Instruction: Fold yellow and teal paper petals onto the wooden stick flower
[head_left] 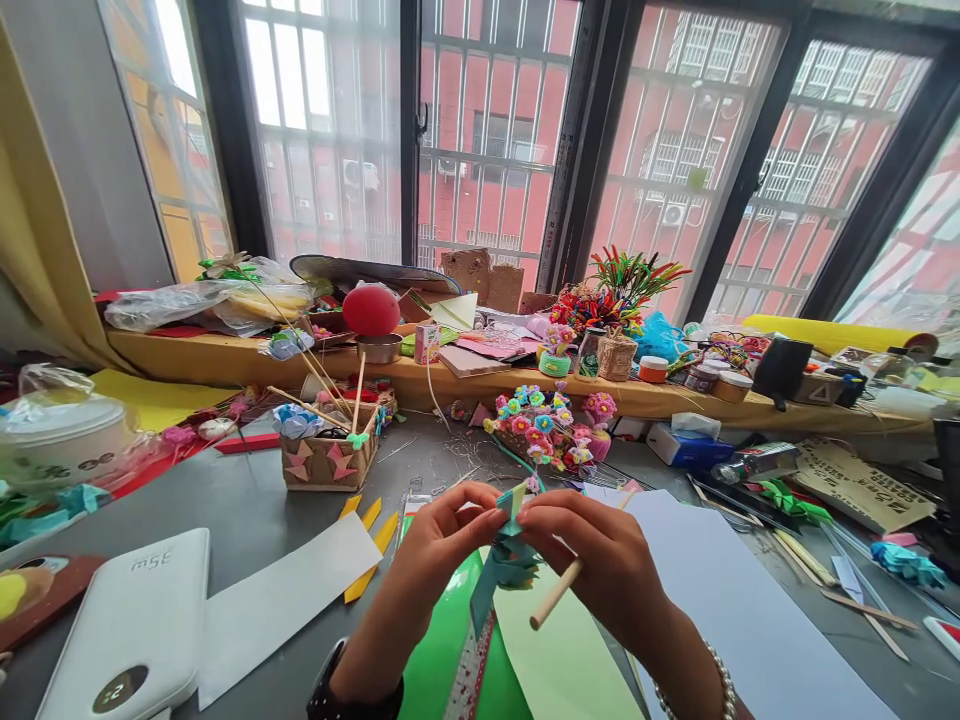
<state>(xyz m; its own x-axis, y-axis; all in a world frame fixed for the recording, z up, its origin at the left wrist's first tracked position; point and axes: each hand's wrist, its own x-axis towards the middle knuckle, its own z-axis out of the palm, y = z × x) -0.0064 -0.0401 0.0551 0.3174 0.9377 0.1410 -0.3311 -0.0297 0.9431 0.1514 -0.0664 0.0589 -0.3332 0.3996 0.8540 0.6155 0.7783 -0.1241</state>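
Observation:
In the middle of the head view, my left hand (456, 525) pinches a piece of folded teal paper (511, 560) between thumb and fingertips. My right hand (600, 545) grips the same paper from the other side, fingers closed. A wooden stick (555, 596) passes through my right hand, its near end sticking out below the palm. A teal strip hangs down from the folded paper on the left. Beneath the hands lie a pale green sheet (559, 640), a green board (431, 640) and a patterned strip (472, 675).
White paper (735, 610) lies at right and a white strip (292, 605) at left, beside a white power bank (135, 620). Behind stand a cardboard box (330, 465) with sticks and a bunch of craft flowers (540, 430). A cluttered ledge (442, 385) runs below the window.

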